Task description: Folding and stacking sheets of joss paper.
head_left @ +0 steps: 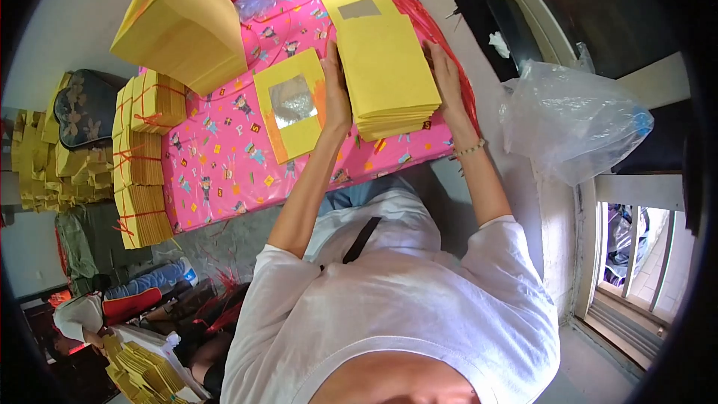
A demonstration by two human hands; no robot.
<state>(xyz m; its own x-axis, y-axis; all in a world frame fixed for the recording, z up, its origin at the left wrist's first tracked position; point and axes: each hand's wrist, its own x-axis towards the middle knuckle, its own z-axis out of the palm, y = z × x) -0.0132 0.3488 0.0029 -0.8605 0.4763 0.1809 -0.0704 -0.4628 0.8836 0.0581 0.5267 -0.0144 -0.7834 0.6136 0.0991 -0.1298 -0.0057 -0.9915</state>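
Observation:
A thick stack of yellow joss paper lies on the pink tablecloth in front of me, its near edge fanned in layers. My left hand lies along the stack's left side with its fingers straight. On the opposite side, my right hand rests with fingers stretched out flat against the edge. At the stack's far end a sheet shows a silver foil patch. Just left of my left hand lies a single yellow sheet with a larger silver square and orange smears along its sides.
Red-tied yellow bundles line the table's left edge, beside a tall yellow paper block. Red strings run along the right side. A clear plastic bag hangs at right. Another person sits lower left near yellow paper.

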